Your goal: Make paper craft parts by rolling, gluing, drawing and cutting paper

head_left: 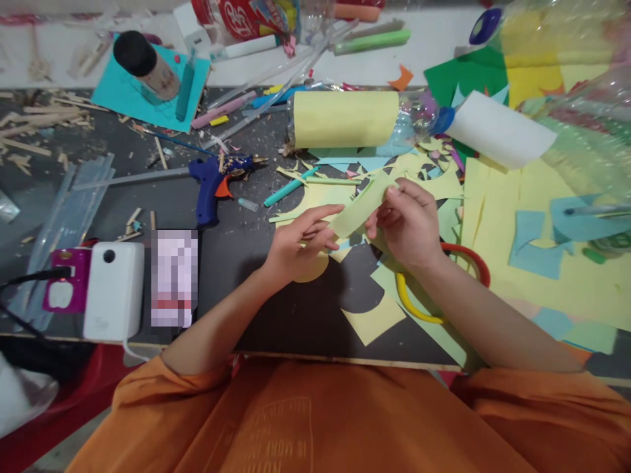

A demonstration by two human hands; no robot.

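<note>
The pale green paper strip [362, 207] lies between the hands, long axis roughly eight to two o'clock. Fingers of the right hand [413, 220] pinch its two-o'clock end; the left hand [296, 244] meets its eight-o'clock end, grip unclear.

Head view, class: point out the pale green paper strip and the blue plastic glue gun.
Pale green paper strip [362, 207], head view: middle of its face.
Blue plastic glue gun [210, 179], head view: where handle meets barrel.

Dark tabletop [221, 295] is catching soft shadows [315, 315], a white surface [434, 29] is running along behind, and greyish floor [83, 440] is peeking out lower left.
</note>
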